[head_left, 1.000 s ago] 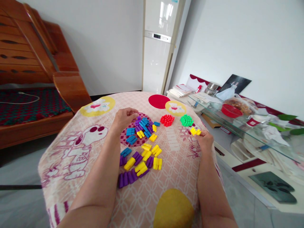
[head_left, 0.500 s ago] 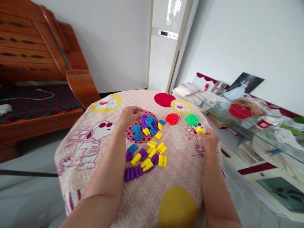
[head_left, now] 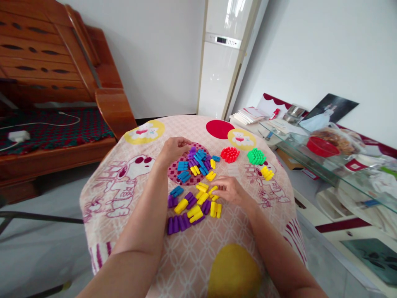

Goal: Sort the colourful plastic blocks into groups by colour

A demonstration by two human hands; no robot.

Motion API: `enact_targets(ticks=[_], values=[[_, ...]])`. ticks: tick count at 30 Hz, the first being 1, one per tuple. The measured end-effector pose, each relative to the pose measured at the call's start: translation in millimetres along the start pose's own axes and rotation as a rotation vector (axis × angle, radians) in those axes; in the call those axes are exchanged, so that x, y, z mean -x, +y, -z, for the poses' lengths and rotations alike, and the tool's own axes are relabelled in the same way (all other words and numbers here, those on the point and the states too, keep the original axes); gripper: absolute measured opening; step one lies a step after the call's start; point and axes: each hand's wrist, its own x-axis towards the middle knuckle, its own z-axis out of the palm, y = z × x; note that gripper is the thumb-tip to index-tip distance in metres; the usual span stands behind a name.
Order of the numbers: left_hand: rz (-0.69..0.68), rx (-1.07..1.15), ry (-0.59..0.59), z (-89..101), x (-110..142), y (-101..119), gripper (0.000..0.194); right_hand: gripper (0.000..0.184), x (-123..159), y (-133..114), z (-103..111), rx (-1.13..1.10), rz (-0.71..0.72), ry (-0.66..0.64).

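So the right hand (head_left: 232, 191) is down by the loose yellow blocks, fingertips at the small yellow block (head_left: 213, 191) on the right side of that bunch. Left hand (head_left: 176, 149) is over by the mixed heap, thumb and fingers bent in close to the purple block (head_left: 192, 150) at its far edge. Both hands are kinda small and blurry here, so I can't tell if either one is actually clamped on a piece or just touching.

Red cluster (head_left: 230, 155) and green cluster (head_left: 256, 156) sit apart on the far side, with the yellow cluster (head_left: 267, 173) just on the near side of the green. Blue blocks (head_left: 184, 177) lie around the heap, and the purple row (head_left: 178, 223) is right beside the left forearm.

What I'd worry about: those yellow ones are packed tight, so a sloppy grab could shove the neighbours or snag two at once. The heap is piled loosely, imo, so tugging one piece from the edge might slide the rest. Dragging that forearm inward could knock the purple row, and if a wrist rucks up the tablecloth (head_left: 235, 231), the clusters could shift too
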Motion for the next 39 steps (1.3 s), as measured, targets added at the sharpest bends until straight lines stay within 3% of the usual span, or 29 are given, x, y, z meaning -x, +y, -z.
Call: enact_targets(ticks=[2, 6, 11, 16, 20, 26, 29, 32, 36, 39], values=[[0.009, 0.019, -0.006, 0.6, -1.0, -1.9, 0.032, 0.009, 0.7, 0.5, -0.3, 0.022, 0.003, -0.048], [-0.002, 0.019, -0.005, 2.9, -2.1, -4.8, 0.031, 0.007, 9.9, 10.4, 9.1, -0.04, -0.15, 0.005], [-0.016, 0.042, 0.007, 4.2, -1.9, -6.2, 0.03, 0.029, 21.1, 29.2, 30.5, -0.078, -0.244, 0.3], [0.001, 0.051, 0.006, 2.6, -1.8, -3.8, 0.03, 0.022, 31.6, 54.4, 53.4, 0.157, -0.329, 0.627], [0.03, 0.062, 0.004, 1.9, -1.3, -0.8, 0.028, 0.021, 39.9, 70.4, 61.4, 0.168, -0.47, 0.695], [0.019, 0.053, -0.004, 2.6, -2.4, -2.6, 0.028, 0.027, 43.1, 71.4, 59.1, 0.105, -0.512, 0.698], [0.003, 0.057, -0.003, 3.4, -3.0, -5.0, 0.029, 0.032, 43.6, 71.5, 70.2, 0.186, -0.482, 0.907], [-0.005, 0.068, 0.0, 4.7, -3.9, -7.1, 0.03, 0.036, 43.4, 75.4, 98.3, 0.341, -0.474, 1.101], [0.002, 0.083, 0.008, 6.7, -5.0, -8.9, 0.032, 0.031, 37.4, 83.0, 135.9, 0.547, -0.647, 1.091], [0.009, 0.104, 0.011, 8.4, -5.2, -10.2, 0.031, 0.026, 31.5, 90.6, 144.9, 0.633, -0.809, 1.007]])
